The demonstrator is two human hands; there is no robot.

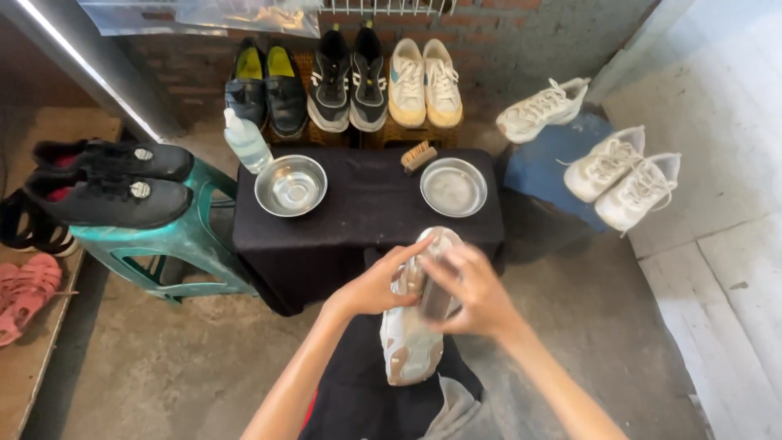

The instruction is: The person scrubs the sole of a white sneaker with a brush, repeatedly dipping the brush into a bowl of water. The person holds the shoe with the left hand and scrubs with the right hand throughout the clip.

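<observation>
A white and beige sneaker (409,346) lies on my lap, toe pointing away from me. My left hand (376,283) grips its side near the middle. My right hand (475,289) holds a small dark brush (437,298) pressed against the shoe's upper. In front of me stands a low table with a black cloth (366,204), carrying two metal bowls (291,185) (453,187) and a wooden brush (418,155).
A clear bottle (246,142) stands at the table's left corner. Black shoes (110,189) rest on a green stool (175,244). Three pairs of shoes (349,81) line the brick wall. White sneakers (619,175) lie on a blue stool at right. Pink sandals (24,293) sit at left.
</observation>
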